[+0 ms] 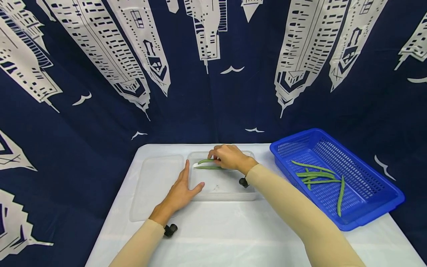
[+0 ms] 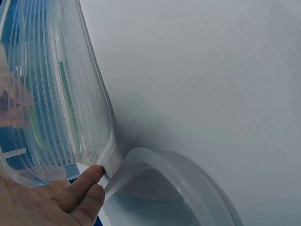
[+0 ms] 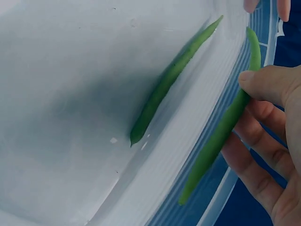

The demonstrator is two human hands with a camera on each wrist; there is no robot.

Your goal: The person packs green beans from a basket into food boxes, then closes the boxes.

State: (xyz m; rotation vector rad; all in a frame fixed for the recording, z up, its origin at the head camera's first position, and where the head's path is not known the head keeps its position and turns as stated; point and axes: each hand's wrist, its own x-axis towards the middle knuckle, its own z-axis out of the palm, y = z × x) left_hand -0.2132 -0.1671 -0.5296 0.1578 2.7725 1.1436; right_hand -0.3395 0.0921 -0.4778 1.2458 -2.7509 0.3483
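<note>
A clear plastic container (image 1: 230,193) stands mid-table. My left hand (image 1: 187,181) lies flat with straight fingers against its left wall; in the left wrist view the fingers (image 2: 82,190) touch the container (image 2: 89,103) at its rim corner. My right hand (image 1: 222,157) hovers over the container's far side and pinches a green bean (image 1: 204,161). In the right wrist view the thumb and fingers of that hand (image 3: 256,96) grip this bean (image 3: 214,141) over the ribbed wall. A second bean (image 3: 164,87) lies on the container floor, also visible in the head view (image 1: 207,168).
The container's clear lid (image 1: 155,185) lies flat to the left, and the left wrist view shows that lid (image 2: 188,183) too. A blue basket (image 1: 363,207) with several green beans (image 1: 317,176) sits at the table's right. A dark printed cloth hangs behind.
</note>
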